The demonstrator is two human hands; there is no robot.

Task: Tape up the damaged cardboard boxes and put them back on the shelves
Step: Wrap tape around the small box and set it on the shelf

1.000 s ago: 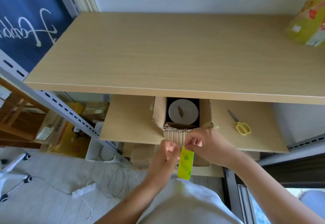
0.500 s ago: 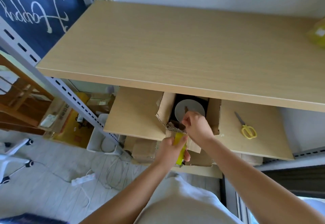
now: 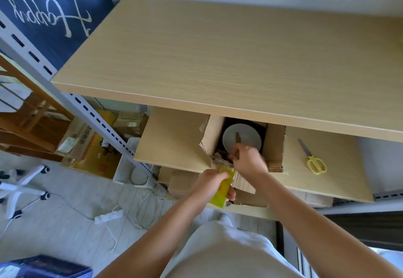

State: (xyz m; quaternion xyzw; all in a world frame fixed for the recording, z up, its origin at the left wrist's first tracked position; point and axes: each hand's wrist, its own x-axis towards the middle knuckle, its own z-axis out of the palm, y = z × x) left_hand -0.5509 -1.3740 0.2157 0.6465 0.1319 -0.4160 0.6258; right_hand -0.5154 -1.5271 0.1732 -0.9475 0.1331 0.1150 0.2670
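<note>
Cardboard box (image 3: pixel 273 147) sits open on the lower shelf (image 3: pixel 174 138), under the upper shelf (image 3: pixel 218 59), with a grey plate (image 3: pixel 246 133) inside. Right hand (image 3: pixel 248 161) reaches over the box's near edge, fingers curled on the torn flap. Left hand (image 3: pixel 210 183), just below it, grips a yellow-green tape strip (image 3: pixel 222 192). Yellow scissors (image 3: pixel 314 161) lie well right of both hands.

Brown cardboard box (image 3: pixel 273 147); yellow-green tape strip (image 3: pixel 222 190); yellow-handled scissors (image 3: pixel 316 164)
</note>
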